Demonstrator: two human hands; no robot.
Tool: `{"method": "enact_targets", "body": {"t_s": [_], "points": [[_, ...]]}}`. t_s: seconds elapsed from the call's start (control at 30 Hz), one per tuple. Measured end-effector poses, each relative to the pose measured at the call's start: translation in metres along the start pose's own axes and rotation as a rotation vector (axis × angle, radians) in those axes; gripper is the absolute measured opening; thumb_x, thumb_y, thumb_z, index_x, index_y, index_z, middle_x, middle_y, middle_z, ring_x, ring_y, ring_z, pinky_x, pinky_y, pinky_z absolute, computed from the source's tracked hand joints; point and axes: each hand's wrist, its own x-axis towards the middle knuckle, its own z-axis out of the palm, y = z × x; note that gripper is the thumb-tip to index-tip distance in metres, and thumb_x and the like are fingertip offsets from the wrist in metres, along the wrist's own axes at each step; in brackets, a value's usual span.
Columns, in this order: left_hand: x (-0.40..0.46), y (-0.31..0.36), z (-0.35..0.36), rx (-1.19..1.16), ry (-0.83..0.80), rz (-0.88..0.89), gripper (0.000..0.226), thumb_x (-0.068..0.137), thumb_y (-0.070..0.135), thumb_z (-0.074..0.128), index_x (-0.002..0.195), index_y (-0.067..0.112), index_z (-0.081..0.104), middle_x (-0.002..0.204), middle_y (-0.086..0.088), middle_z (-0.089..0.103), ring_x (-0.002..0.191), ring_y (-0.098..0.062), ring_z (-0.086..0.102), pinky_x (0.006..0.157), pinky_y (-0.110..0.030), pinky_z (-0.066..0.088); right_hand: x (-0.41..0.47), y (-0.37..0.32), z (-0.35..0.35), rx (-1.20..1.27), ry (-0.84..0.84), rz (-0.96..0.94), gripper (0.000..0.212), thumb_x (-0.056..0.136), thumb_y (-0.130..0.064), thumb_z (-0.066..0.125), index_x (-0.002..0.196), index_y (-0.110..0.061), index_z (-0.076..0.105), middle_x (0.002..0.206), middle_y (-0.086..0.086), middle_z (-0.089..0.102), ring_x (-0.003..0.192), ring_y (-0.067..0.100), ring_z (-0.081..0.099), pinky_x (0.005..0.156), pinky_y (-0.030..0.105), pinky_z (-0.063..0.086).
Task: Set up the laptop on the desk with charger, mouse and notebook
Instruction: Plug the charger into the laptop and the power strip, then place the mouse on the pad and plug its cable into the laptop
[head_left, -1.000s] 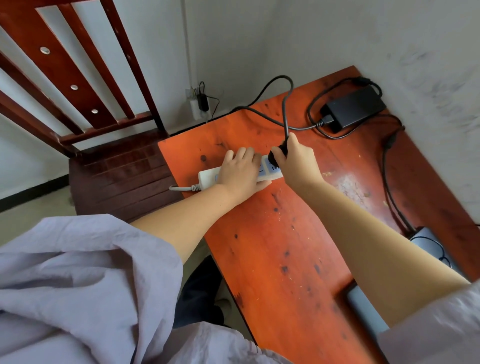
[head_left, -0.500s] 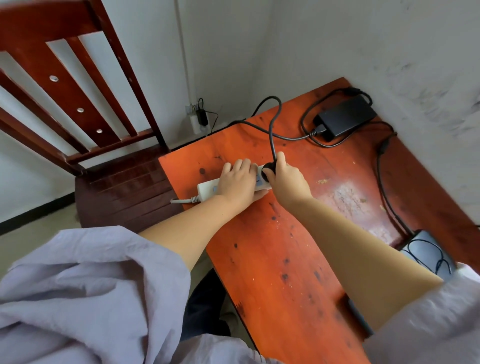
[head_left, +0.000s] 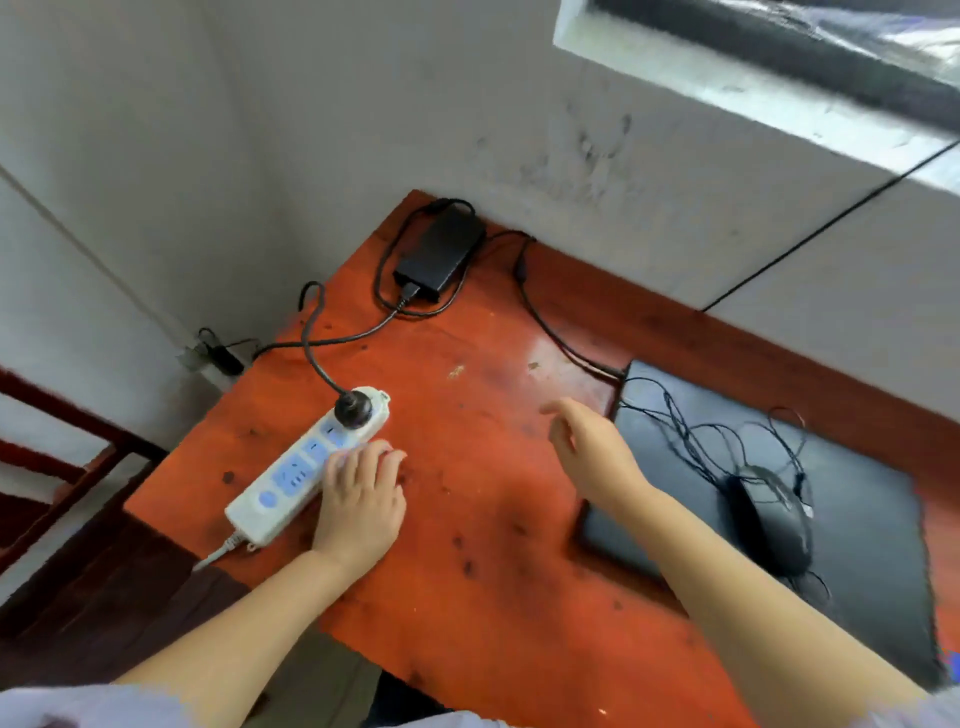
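A white power strip (head_left: 291, 480) lies on the orange desk (head_left: 467, 571) near its left edge, with the charger's black plug (head_left: 353, 408) seated in its far socket. My left hand (head_left: 361, 499) rests beside the strip, fingertips touching its side. My right hand (head_left: 592, 449) hovers open over the desk, just left of the closed dark laptop (head_left: 852, 545). The black charger brick (head_left: 441, 252) sits at the desk's far corner, and its cable runs to the laptop. A black wired mouse (head_left: 771, 519) lies on the laptop's lid amid its tangled cord.
Grey walls close in the desk at the back and right. A wall outlet (head_left: 213, 356) with a plug sits low behind the desk's left corner. A dark wooden chair (head_left: 78, 545) stands left of the desk.
My right hand let go of the plug, which now sits in the strip, and moved right toward the laptop. My left hand slid off the strip's top. The view swung right.
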Motion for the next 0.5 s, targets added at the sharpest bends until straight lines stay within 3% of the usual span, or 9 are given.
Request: {"method": "enact_targets", "body": {"t_s": [0.07, 0.13, 0.27, 0.33, 0.4, 0.43, 0.5], "points": [[0.024, 0.035, 0.0, -0.07, -0.007, 0.193, 0.032, 0.074, 0.024, 0.049, 0.098, 0.013, 0.065, 0.099, -0.009, 0.065, 0.091, -0.03, 0.064, 0.09, -0.039, 0.034, -0.021, 0.026, -0.024, 0.001, 0.156, 0.051, 0.024, 0.088, -0.003, 0.048, 0.106, -0.011, 0.063, 0.096, 0.007, 0.068, 0.085, 0.027, 0.062, 0.074, 0.03, 0.045], [0.057, 0.079, -0.003, -0.127, -0.009, 0.366, 0.032, 0.067, 0.02, 0.067, 0.098, 0.013, 0.067, 0.097, -0.009, 0.066, 0.091, -0.028, 0.064, 0.089, -0.037, 0.034, -0.043, 0.049, -0.044, -0.006, 0.309, 0.125, 0.021, 0.085, -0.002, 0.053, 0.1, -0.012, 0.064, 0.092, 0.005, 0.068, 0.079, 0.025, 0.062, 0.072, 0.029, 0.045], [0.12, 0.165, -0.01, -0.19, 0.044, 0.658, 0.055, 0.061, 0.02, 0.075, 0.114, 0.012, 0.064, 0.109, -0.011, 0.067, 0.105, -0.026, 0.051, 0.096, -0.041, 0.044, -0.081, 0.093, -0.069, -0.121, 0.532, 0.391, 0.02, 0.085, -0.002, 0.056, 0.104, -0.005, 0.063, 0.102, 0.014, 0.063, 0.097, 0.034, 0.057, 0.082, 0.039, 0.045], [0.142, 0.203, -0.012, -0.167, -0.016, 0.805, 0.063, 0.067, 0.018, 0.069, 0.129, 0.011, 0.055, 0.126, -0.013, 0.06, 0.121, -0.028, 0.05, 0.105, -0.05, 0.04, -0.094, 0.11, -0.07, -0.205, 0.466, 0.614, 0.035, 0.086, -0.013, 0.058, 0.12, -0.008, 0.055, 0.123, 0.015, 0.054, 0.113, 0.036, 0.048, 0.087, 0.045, 0.044], [0.156, 0.235, -0.008, -0.06, -0.152, 0.945, 0.07, 0.081, 0.018, 0.056, 0.145, 0.013, 0.029, 0.149, -0.011, 0.038, 0.139, -0.024, 0.032, 0.115, -0.055, 0.016, -0.102, 0.119, -0.065, -0.194, 0.328, 0.793, 0.05, 0.087, -0.027, 0.058, 0.133, -0.015, 0.042, 0.14, 0.011, 0.04, 0.128, 0.032, 0.037, 0.096, 0.047, 0.04], [0.161, 0.248, -0.003, 0.011, -0.241, 0.993, 0.072, 0.086, 0.017, 0.049, 0.149, 0.014, 0.015, 0.154, -0.009, 0.028, 0.143, -0.022, 0.023, 0.116, -0.056, 0.006, -0.104, 0.122, -0.061, -0.18, 0.271, 0.838, 0.055, 0.087, -0.031, 0.058, 0.136, -0.018, 0.036, 0.144, 0.009, 0.034, 0.131, 0.031, 0.033, 0.099, 0.047, 0.038], [0.167, 0.266, 0.008, 0.111, -0.376, 1.043, 0.073, 0.088, 0.015, 0.046, 0.149, 0.014, 0.006, 0.153, -0.008, 0.027, 0.142, -0.023, 0.022, 0.116, -0.057, 0.002, -0.108, 0.126, -0.055, -0.165, 0.223, 0.872, 0.062, 0.088, -0.032, 0.058, 0.141, -0.02, 0.028, 0.148, 0.007, 0.027, 0.133, 0.031, 0.03, 0.1, 0.048, 0.037]]}}
